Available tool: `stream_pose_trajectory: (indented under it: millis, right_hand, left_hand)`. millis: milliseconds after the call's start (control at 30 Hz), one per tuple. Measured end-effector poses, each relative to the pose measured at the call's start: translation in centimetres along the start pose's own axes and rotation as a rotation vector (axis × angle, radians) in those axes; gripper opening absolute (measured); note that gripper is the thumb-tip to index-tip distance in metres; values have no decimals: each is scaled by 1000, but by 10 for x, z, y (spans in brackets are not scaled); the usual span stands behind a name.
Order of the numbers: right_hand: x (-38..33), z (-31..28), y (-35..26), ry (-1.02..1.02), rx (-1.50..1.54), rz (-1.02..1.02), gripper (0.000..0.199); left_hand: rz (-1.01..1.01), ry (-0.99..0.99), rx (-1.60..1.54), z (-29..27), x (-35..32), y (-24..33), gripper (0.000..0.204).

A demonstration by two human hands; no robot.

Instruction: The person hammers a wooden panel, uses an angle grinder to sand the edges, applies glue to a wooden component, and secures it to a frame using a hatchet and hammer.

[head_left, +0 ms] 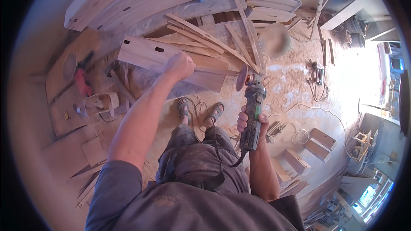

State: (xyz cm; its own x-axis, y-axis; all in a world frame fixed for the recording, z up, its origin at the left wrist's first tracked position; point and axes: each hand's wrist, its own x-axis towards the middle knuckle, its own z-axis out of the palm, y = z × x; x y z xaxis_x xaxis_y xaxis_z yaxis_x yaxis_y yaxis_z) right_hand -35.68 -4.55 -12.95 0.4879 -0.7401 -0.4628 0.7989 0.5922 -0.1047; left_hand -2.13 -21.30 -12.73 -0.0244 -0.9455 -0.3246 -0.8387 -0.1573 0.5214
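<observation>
Gripping grinder (pixel 253 111), steadying board (pixel 171 57)

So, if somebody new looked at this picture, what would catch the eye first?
First the angle grinder in the middle, held in the right hand, its sanding disc close to the end of a curved wooden board. The left hand rests on top of that board, just left of the disc. Around the sandalled feet the floor is thick with sawdust, and more curved boards are stacked at the upper left.
</observation>
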Motion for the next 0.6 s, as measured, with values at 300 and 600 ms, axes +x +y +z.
stream_pose_trajectory:
  millis: [300,600]
  right_hand:
    - [-1,7,-5,-53,18,41,66]
    - [2,1,-5,-33,30,78,64]
  left_hand:
    - [-74,-56,-25,-8,-3,11,29]
    - [-84,-27,-27,-4,-2,7,31]
